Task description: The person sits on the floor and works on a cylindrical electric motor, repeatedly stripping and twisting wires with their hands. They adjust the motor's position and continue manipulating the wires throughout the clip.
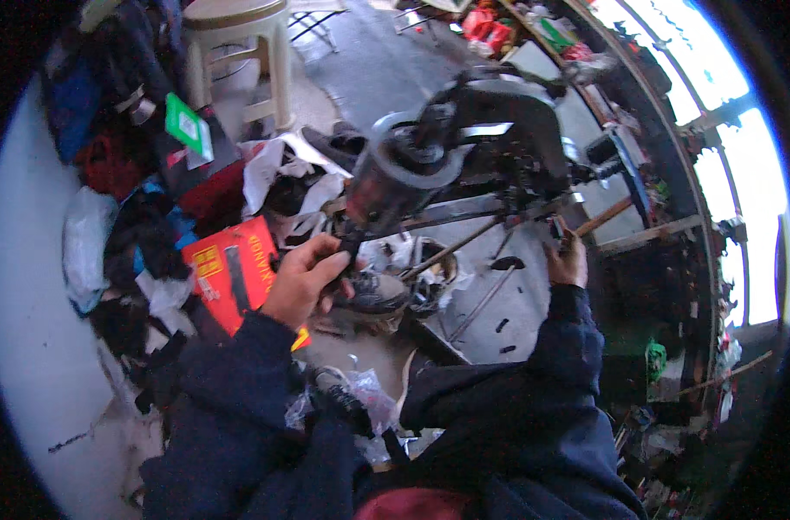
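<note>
A black machine (516, 130), which looks like a cobbler's sewing machine, stands in front of me with a thick grey cylinder (386, 186) on its left side. My left hand (301, 279) is closed on a dark handle (352, 246) just below the cylinder. Beside the machine's lower right, my right hand (568, 258) is raised with its fingers curled around something small and dark that I cannot make out. A wooden handle (605, 215) lies just past that hand. Below the cylinder, close to my left hand, sits a grey shoe (376, 291).
A grey metal surface (521, 325) with small dark pieces lies under the machine. At left are a red printed bag (226, 290), dark cloth and plastic bags (87, 243). A beige stool (237, 12) stands far left. Cluttered shelves (655, 260) line the right.
</note>
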A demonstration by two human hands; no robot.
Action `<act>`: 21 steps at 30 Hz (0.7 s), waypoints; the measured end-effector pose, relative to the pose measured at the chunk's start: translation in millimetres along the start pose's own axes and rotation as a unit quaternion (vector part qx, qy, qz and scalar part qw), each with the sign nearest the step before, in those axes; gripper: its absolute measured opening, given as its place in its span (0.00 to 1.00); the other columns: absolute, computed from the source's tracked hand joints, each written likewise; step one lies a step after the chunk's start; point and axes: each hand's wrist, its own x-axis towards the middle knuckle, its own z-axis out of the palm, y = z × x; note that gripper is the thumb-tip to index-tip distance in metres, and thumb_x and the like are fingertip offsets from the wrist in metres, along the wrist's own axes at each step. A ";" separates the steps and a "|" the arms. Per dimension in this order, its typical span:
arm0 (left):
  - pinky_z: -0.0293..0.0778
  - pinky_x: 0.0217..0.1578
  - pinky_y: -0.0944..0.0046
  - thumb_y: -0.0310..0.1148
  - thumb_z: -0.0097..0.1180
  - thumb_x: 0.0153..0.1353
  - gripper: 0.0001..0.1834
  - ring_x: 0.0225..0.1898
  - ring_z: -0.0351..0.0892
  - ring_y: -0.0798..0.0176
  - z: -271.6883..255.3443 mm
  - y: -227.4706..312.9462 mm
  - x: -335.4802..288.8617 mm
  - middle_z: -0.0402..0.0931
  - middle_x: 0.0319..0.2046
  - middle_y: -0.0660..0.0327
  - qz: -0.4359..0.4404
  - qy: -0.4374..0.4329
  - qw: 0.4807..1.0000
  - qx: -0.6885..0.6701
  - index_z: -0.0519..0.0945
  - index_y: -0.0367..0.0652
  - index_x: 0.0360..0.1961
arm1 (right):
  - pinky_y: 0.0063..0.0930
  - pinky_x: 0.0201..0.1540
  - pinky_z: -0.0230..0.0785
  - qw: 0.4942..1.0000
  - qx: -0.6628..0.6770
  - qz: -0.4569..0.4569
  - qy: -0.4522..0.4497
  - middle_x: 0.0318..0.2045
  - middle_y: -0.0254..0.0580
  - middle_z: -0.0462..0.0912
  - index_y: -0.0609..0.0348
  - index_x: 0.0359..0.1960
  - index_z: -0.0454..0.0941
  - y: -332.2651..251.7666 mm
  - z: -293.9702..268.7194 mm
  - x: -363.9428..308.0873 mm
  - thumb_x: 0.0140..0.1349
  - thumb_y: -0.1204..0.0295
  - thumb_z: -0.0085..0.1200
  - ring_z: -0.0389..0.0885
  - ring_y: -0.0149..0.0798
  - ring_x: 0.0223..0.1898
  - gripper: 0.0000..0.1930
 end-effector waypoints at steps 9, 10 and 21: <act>0.66 0.16 0.77 0.31 0.53 0.69 0.08 0.26 0.79 0.73 2.1 -1.2 -3.8 0.83 0.40 0.58 -0.012 0.001 1.000 -0.008 0.73 0.41 0.46 | 0.45 0.55 0.71 0.994 -0.097 0.000 -0.042 0.52 0.55 0.79 0.52 0.60 0.68 57.5 53.5 60.0 0.62 0.56 0.58 0.78 0.59 0.53 0.27; 0.66 0.16 0.77 0.31 0.53 0.69 0.08 0.26 0.79 0.73 1.3 -1.2 -3.9 0.83 0.40 0.58 -0.015 0.003 1.000 -0.006 0.73 0.41 0.45 | 0.46 0.51 0.72 0.995 -0.084 0.014 -0.048 0.48 0.56 0.81 0.56 0.55 0.70 68.6 55.7 70.6 0.63 0.60 0.56 0.80 0.59 0.49 0.21; 0.70 0.15 0.73 0.28 0.57 0.66 0.12 0.28 0.85 0.66 10.7 -4.9 -6.5 0.83 0.35 0.56 0.002 0.024 0.995 -0.096 0.70 0.39 0.47 | 0.44 0.48 0.75 0.983 -0.042 -0.028 -0.177 0.45 0.56 0.84 0.58 0.54 0.75 42.7 84.8 23.9 0.65 0.55 0.54 0.82 0.55 0.49 0.23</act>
